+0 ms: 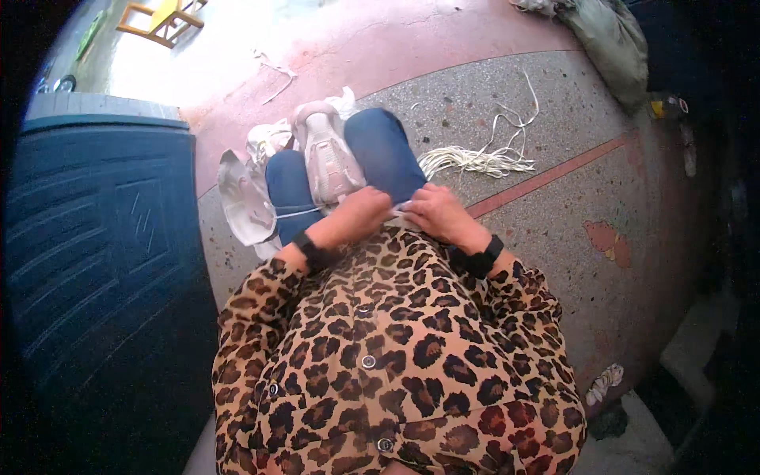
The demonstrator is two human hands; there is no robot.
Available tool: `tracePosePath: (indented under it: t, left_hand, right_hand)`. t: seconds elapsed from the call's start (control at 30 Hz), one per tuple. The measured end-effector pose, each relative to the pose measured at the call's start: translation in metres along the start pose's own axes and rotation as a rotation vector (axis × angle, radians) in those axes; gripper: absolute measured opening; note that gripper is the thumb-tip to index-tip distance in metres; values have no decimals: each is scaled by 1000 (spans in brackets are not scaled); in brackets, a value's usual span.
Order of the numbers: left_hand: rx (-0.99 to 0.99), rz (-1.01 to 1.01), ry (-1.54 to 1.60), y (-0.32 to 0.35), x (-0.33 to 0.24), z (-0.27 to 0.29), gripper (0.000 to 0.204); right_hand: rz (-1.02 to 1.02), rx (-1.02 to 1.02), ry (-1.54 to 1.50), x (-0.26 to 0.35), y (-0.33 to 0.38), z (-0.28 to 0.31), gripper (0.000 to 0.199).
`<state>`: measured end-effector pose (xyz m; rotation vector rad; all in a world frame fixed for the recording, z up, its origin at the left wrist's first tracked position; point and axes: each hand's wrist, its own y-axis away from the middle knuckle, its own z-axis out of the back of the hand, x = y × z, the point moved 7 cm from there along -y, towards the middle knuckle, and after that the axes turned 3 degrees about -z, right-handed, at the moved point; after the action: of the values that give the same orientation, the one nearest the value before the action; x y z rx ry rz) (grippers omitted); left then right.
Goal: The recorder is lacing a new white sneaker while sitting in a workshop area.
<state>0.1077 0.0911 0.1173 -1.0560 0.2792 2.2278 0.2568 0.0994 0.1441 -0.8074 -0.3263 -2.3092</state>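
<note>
My left hand (362,212) and my right hand (439,212) are close together over my lap, fingers bent and pinched. A bit of white cord or shoelace (401,207) shows between them, and its detail is too small to make out. Between my knees rests a pink and white sneaker (331,162), its sole facing up, just beyond my left hand. Another pale shoe (247,202) lies beside my left thigh. From near that shoe a thin white lace (298,212) stretches across my leg toward my left hand.
A loose bundle of white laces (479,161) lies on the speckled floor past my right knee. A blue panelled door (103,237) stands at the left. Far off are a yellow wooden chair (165,20) and, at upper right, a greyish sack (608,47). A crumpled cloth (606,385) lies lower right.
</note>
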Motion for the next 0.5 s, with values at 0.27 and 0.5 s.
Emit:
tracePosePath:
  t: [0.27, 0.5]
  left_hand:
    - [36, 273, 65, 31, 18, 2, 13]
    - [189, 348, -31, 65, 20, -6, 11]
  right_hand:
    - [104, 161, 89, 23, -36, -33, 23]
    - [139, 108, 61, 31, -18, -42, 23]
